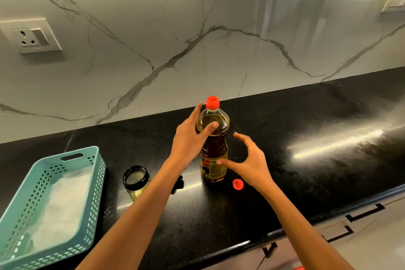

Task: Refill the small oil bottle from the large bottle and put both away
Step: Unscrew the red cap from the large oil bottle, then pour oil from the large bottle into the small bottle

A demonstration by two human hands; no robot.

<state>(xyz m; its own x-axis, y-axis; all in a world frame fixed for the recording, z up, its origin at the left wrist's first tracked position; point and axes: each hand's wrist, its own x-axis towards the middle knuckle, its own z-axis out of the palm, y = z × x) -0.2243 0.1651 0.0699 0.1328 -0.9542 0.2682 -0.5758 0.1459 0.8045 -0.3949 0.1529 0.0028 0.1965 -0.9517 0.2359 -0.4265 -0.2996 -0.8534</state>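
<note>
My left hand point(189, 138) gripped the large oil bottle point(214, 152) at its shoulder, right hand point(252, 161) hovering open by the label. Looked pre-pour to me: red cap point(212, 102) needed unscrewing next.

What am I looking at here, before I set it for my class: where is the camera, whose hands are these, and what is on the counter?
There is no machine: one camera worn on a person's head looks down at their two bare hands. On the black counter stands a large oil bottle with its red cap on. The left hand lies against its shoulder, thumb across the front; a firm grip cannot be told. The right hand is open beside the bottle's lower part, holding nothing. A loose red cap lies nearby. Left of the bottle stands a small open jar, then a teal basket.
</note>
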